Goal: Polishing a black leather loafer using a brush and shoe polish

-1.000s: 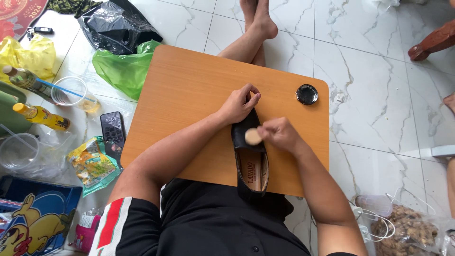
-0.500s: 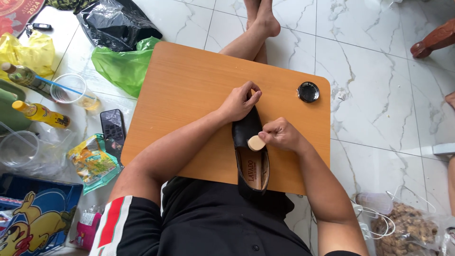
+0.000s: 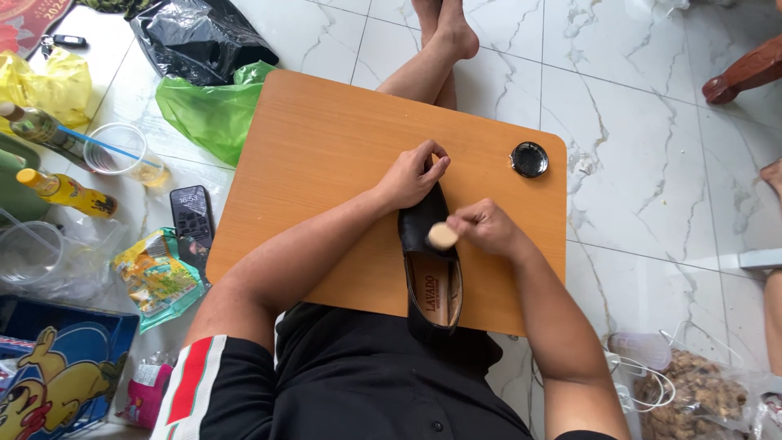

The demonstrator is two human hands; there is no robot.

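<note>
Far left, on the floor: bottles [image 3: 61,189], a plastic cup [image 3: 122,151], a phone [image 3: 192,222], a snack packet [image 3: 155,277], a green bag [image 3: 213,114] and a black bag [image 3: 199,37] beyond it.

Centre: wooden table [image 3: 326,155] over the person's lap. Black shoe [image 3: 432,273] lies on the near right part of the table, long axis running near to far, toe pointing far, heel hanging over the near edge. Tan insole shows; toe tip hidden under the left hand [image 3: 411,175], whose fingers are curled and pinched down on the toe.

Right hand [image 3: 485,228] rests at the shoe's vamp, fingers clenched around a small round pale applicator [image 3: 442,235]; its handle is hidden in the fist.

Far right on the table: small round black tin [image 3: 529,159], well apart from the shoe. Contents hard to make out.
</note>
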